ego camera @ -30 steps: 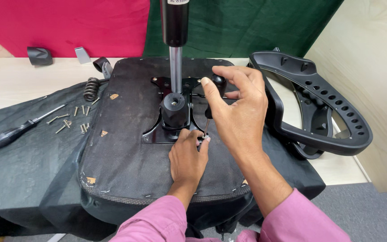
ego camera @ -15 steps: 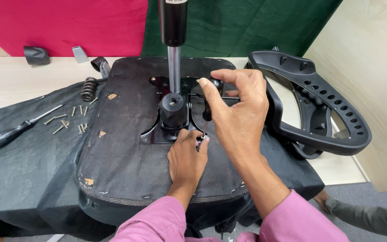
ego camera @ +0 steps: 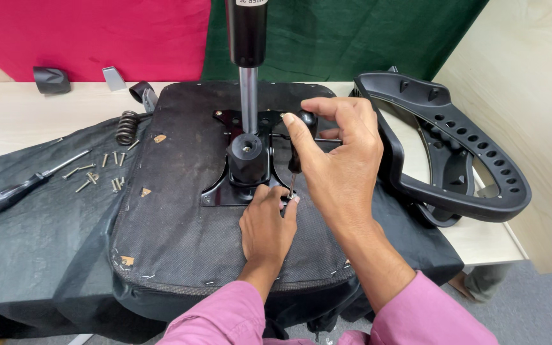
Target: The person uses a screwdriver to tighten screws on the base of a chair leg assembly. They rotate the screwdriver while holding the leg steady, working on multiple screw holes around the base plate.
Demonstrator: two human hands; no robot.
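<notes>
The right-hand grip (ego camera: 337, 150) is wrapped round a screwdriver (ego camera: 296, 156), its tip steadied by left fingers (ego camera: 287, 203) on the mounting plate (ego camera: 218, 195).

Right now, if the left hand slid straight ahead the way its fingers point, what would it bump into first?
Probably the black metal plate bolted to the upturned seat. The left hand points up the seat, fingertips right at the plate's near edge by the screwdriver tip. Beyond it stands the black knob.
</notes>
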